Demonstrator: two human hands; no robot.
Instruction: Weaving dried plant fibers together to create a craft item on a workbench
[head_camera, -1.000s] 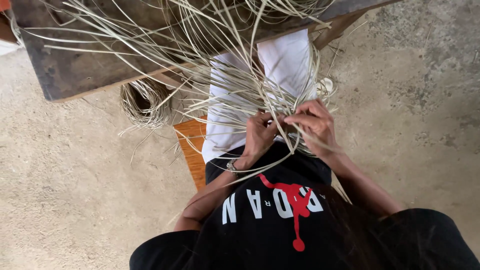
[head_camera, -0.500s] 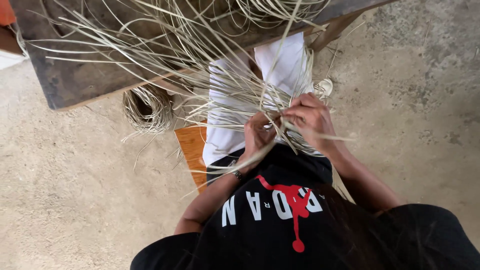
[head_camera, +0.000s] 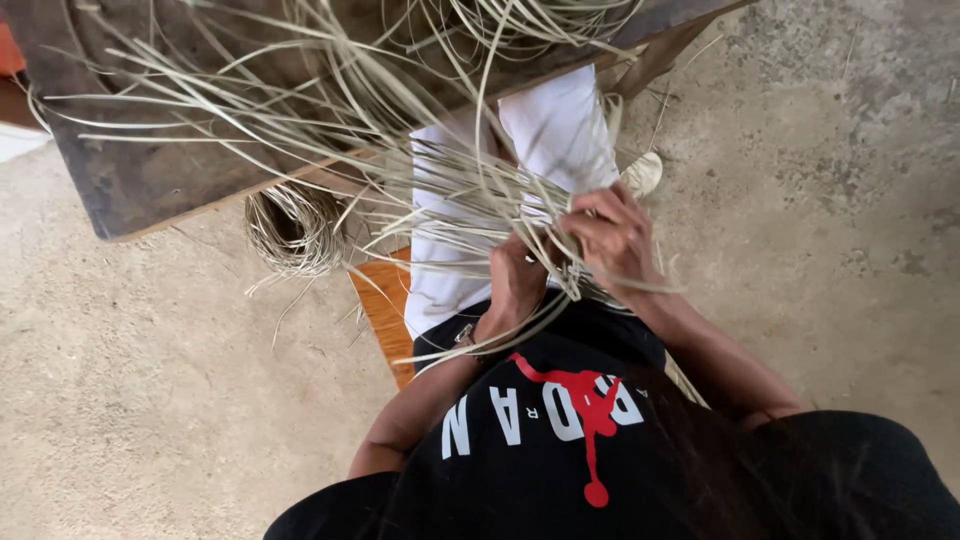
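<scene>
- Right hand (head_camera: 612, 232): fingers curled and closed over a gathered bunch of pale reed strips (head_camera: 470, 195), pinching them where they cross above the lap
- Left hand (head_camera: 516, 280): closed as well, thumb and fingers clamped on the same bunch just beside the right hand, a wristband showing at the wrist
- The reed strips sit at the person's lap over white trousers (head_camera: 555, 130); from the grip they fan up and away, their loose ends spreading across the dark wooden bench (head_camera: 150, 180)
- Handling judgement: the strips look light, thin and springy; they bow in long arcs rather than hang limp, so they would likely flick back if let go
- They appear smooth and narrow, so a single strip could slip; a hold close to the crossing point, several strips together, seems the firmest place
- Sharp bending looks liable to kink or split a strip
- Below the bench edge, on the concrete floor (head_camera: 150, 400), lies a coiled bundle of the same material (head_camera: 295, 230), well apart from both hands
- An orange-brown wooden stool (head_camera: 385, 310) shows beside the left thigh, between the coil and the lap
</scene>
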